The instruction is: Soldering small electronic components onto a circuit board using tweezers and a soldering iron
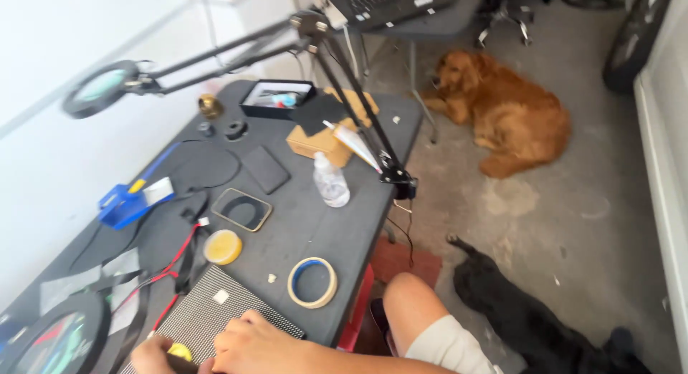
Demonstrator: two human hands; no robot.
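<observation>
A dark table (315, 216) is seen, and at its near edge a black panel (208, 313) studded with fine dots is laid flat. It is pressed by the right hand (251, 342), fingers curled; a small yellow piece (179, 351) is pinched by the left hand (152, 356).

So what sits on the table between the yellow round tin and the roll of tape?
In the head view, only a small pale scrap lies between the yellow round tin and the roll of tape; otherwise bare dark table.
</observation>
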